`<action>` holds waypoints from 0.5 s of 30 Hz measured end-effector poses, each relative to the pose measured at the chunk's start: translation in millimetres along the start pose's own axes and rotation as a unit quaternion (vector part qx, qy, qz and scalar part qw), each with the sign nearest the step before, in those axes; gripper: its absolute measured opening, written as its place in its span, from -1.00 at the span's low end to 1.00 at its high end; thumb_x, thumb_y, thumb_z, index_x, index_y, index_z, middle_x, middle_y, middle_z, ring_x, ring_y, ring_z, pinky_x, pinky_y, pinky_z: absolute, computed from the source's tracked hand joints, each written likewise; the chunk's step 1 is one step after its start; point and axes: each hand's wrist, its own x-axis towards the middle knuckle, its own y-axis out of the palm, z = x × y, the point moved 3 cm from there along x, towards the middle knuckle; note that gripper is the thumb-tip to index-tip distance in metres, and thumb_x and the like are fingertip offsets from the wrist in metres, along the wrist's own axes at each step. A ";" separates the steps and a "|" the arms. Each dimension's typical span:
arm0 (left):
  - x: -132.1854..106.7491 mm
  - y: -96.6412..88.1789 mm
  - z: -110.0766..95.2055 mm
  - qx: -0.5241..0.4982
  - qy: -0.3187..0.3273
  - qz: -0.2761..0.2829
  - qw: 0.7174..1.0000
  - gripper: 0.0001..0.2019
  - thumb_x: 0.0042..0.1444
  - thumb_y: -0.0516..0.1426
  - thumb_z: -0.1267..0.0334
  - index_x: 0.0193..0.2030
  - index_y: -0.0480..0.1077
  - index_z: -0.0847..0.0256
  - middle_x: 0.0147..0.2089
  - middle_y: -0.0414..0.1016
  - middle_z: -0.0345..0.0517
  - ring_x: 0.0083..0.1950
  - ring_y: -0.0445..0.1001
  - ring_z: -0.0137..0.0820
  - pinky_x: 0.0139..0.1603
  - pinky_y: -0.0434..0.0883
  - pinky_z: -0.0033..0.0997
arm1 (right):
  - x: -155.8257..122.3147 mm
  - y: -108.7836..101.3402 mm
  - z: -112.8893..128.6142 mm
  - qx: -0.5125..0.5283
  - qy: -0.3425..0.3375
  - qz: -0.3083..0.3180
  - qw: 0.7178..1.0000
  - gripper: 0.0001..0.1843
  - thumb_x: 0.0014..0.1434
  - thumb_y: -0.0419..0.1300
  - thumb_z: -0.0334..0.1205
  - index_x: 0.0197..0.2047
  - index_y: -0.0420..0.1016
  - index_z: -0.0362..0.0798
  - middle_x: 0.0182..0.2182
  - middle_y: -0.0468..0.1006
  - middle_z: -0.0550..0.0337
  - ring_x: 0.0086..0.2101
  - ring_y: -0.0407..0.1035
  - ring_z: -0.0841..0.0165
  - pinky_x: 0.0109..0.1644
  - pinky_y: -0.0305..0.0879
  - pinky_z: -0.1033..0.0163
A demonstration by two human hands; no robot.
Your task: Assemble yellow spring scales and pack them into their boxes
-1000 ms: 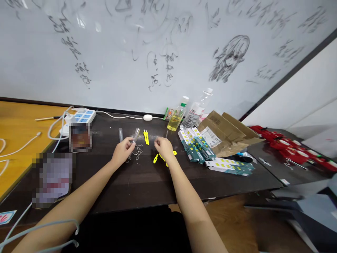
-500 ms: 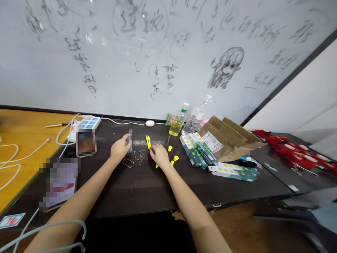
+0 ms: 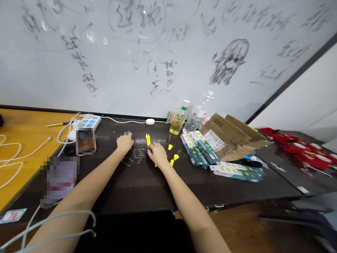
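Note:
My left hand [image 3: 125,142] is closed around clear plastic tubes [image 3: 127,133]; only their ends show above the fingers. To its right, my right hand [image 3: 157,154] rests low on the dark table with its fingers curled together. Whatever those fingers hold is hidden, though something small and dark shows at the fingertips. Two slim yellow sticks with pale tips [image 3: 147,139] lie just beyond this hand. Yellow flared caps [image 3: 176,157] are scattered to its right, and a bit of yellow peeks out beneath it. Bent metal wire loops [image 3: 139,154] lie between the hands.
Teal-and-white boxes [image 3: 196,149], an opened cardboard box [image 3: 226,137], a bottle of yellow liquid [image 3: 178,121] and a water bottle [image 3: 196,116] stand at right. A power strip [image 3: 91,123] and cables are at left. A whiteboard [image 3: 110,88] rises behind the dark table [image 3: 142,189].
My left hand has turned over the clear tubes and now covers most of them. My right hand has shifted slightly, staying near the yellow sticks. The view has tilted a little.

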 end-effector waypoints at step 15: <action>-7.6 -56.5 126.7 0.049 -0.174 -0.143 0.973 -0.43 0.06 0.12 0.12 0.20 0.20 0.33 0.34 0.02 0.37 0.36 -0.07 0.12 0.20 0.05 0.16 | -3.1 -0.1 0.9 0.039 -0.003 0.008 0.999 -0.79 0.23 0.05 -0.27 -0.16 0.50 -0.02 -0.20 0.52 0.08 -0.13 0.32 0.26 -0.07 0.18 0.24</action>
